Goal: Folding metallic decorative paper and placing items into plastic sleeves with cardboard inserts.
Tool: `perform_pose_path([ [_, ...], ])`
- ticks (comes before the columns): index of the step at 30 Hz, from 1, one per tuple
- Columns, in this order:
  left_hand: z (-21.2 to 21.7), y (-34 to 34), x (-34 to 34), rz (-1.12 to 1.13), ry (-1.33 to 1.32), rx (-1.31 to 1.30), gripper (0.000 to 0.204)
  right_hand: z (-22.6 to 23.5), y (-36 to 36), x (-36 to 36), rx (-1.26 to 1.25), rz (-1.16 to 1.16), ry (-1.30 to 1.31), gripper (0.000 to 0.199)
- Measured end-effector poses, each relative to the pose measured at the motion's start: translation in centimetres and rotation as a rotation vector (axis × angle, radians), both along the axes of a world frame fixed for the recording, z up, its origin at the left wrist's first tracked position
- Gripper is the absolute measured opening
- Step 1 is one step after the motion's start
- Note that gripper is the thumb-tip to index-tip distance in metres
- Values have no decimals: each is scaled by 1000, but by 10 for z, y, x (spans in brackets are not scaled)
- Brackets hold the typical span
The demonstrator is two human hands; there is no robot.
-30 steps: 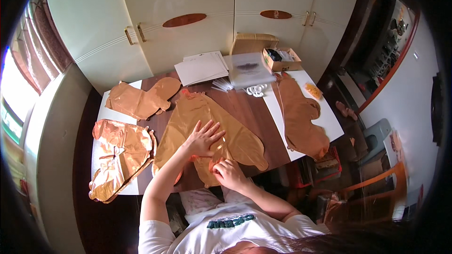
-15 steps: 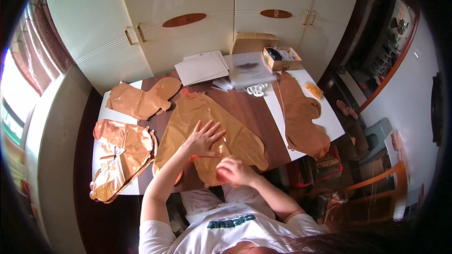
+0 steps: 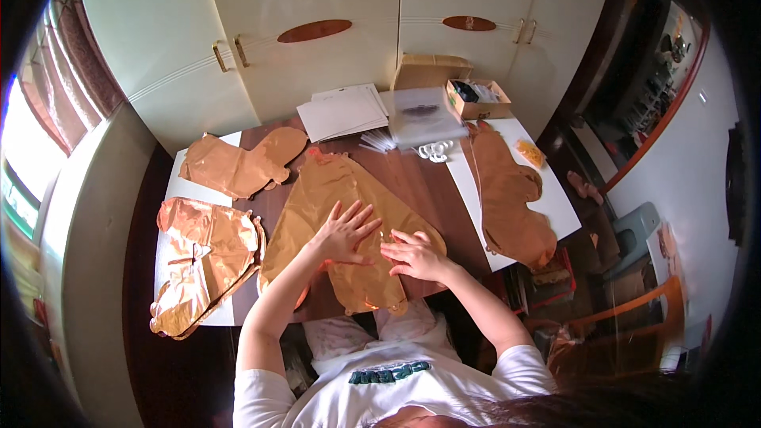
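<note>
A large flat foil balloon (image 3: 329,190), copper-coloured and without air, is spread over the middle of the table (image 3: 436,190). My left hand (image 3: 346,235) lies on its middle, fingers stretched and spread. Just to the right, my right hand (image 3: 416,256) rests on the foil with its fingers extended and nothing in them. The balloon's near end, below my hands, reaches the table's front edge and lies flat.
More flat copper foil balloons lie at the far left (image 3: 230,168), near left (image 3: 210,254) and right (image 3: 507,198). Along the back are white sheets (image 3: 345,113), a clear plastic bag (image 3: 420,131), white rings (image 3: 434,150), a small box (image 3: 487,107) and a yellow packet (image 3: 529,152).
My right hand has moved up and right from the balloon's near end, and its curled fingers have opened out flat on the foil. My left hand has stayed in place.
</note>
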State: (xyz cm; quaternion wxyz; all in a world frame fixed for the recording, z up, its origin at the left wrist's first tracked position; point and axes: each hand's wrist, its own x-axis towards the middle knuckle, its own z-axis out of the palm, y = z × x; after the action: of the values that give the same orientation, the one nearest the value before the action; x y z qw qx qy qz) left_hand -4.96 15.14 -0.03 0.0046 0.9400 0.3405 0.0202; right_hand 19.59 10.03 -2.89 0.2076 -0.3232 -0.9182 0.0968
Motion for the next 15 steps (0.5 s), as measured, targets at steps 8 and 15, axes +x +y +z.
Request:
perform_pose_path([
  [8, 1, -1, 1, 10, 9, -17, 98, 27, 2, -4, -180, 10, -280, 85],
  [15, -2, 1, 1, 7, -8, -20, 99, 37, 4, -10, -241, 52, -463, 123],
])
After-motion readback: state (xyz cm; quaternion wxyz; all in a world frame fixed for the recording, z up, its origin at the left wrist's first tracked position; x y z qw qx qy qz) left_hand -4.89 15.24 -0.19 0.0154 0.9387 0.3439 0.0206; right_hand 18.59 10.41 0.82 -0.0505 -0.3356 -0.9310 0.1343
